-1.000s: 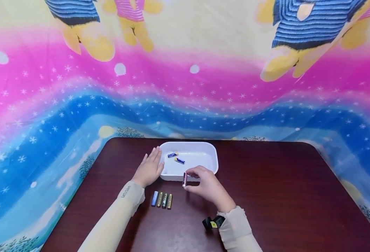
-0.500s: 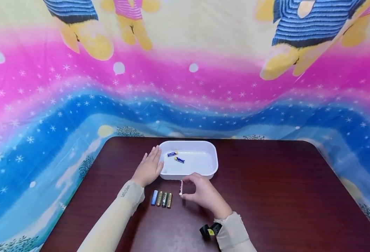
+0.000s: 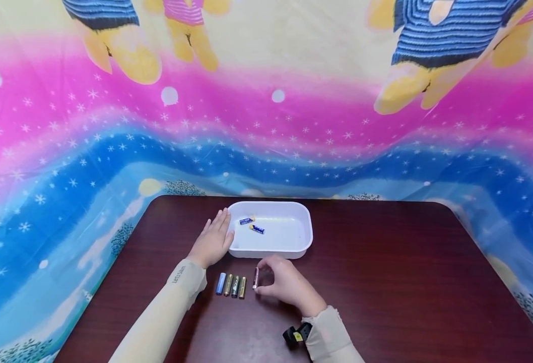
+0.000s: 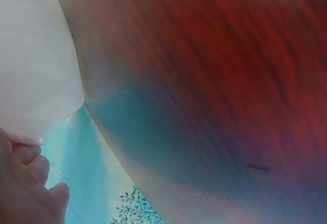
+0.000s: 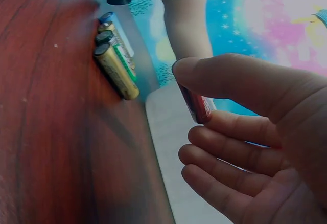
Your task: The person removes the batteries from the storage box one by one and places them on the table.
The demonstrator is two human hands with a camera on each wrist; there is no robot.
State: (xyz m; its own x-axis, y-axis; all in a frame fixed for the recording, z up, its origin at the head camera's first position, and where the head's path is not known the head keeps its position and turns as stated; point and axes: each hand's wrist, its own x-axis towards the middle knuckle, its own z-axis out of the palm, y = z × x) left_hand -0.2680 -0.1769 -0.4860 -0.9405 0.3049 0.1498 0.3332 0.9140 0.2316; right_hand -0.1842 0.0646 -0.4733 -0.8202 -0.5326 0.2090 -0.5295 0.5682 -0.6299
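A dark red battery (image 3: 255,278) is pinched end to end between the thumb and forefinger of my right hand (image 3: 289,286), just in front of the tray. In the right wrist view, this battery (image 5: 196,104) hangs a little off the table, tilted. Left of it lie several batteries side by side: a light blue one (image 3: 220,284), a gold one (image 3: 227,285), a dark green one (image 3: 235,286) and another gold one (image 3: 242,288). My left hand (image 3: 209,245) rests with straight fingers against the left side of the white tray (image 3: 271,253).
Two blue-and-yellow batteries (image 3: 257,229) lie loose in the left part of the tray. The brown table (image 3: 384,282) spreads widely to the right. A printed cloth (image 3: 275,151) hangs behind the table. A black wrist device (image 3: 297,335) sits at the right cuff.
My right hand has moved left and toward me with the red battery, from the tray's front edge to beside the row. The left hand keeps its place against the tray.
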